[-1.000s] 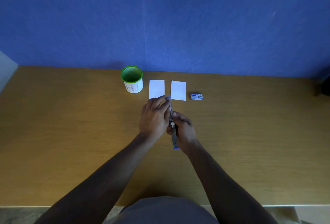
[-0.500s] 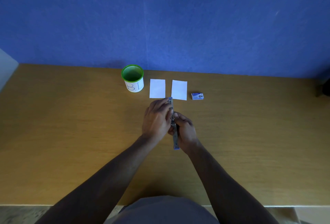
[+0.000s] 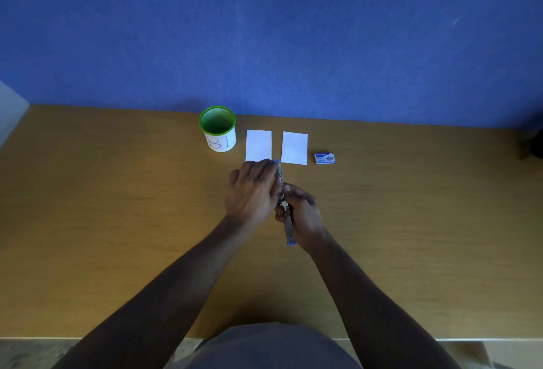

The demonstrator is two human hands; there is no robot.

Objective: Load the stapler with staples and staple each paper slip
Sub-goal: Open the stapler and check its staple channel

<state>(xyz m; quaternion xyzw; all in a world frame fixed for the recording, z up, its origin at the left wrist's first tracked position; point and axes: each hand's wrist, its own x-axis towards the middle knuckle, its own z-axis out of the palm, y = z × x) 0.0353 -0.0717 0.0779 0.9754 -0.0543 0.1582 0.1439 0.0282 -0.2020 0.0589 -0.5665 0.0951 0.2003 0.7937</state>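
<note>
Stapler (image 3: 285,207) sits mid-bench, swung open lengthwise, both hands on it. Left hand (image 3: 252,192) grasps the far half, fingers wrapped over it, its grip clenched on the top arm. Right hand (image 3: 302,215) grasps the near half, fingers curled round the base by the hinge. Staple channel itself is too small and dark to read; cannot tell if any staples are in it.

Landmark = stapler. 2 paper slips just beyond it: left slip (image 3: 258,145) touching or just under the left fingertips, right slip (image 3: 294,147) beyond and slightly right. Staple box (image 3: 324,158) beyond-right of the stapler, looks closed, well apart from both hands. Green cup (image 3: 218,129) beyond-left. Bench (image 3: 117,207) is wood.

Judged step: opening the stapler for loading; slips not yet stapled.

Risks:
- Both hands are busy, box needs a free hand; letting go of 1 half could let the sprung arm snap closed, pinching a finger.
- Left knuckles sit near the left slip; a push forward could shove or crease it.
- Staple strip is brittle; rough handling could break it or scatter bits on the bench.
- Strip dropped in upside down would jam.
</note>
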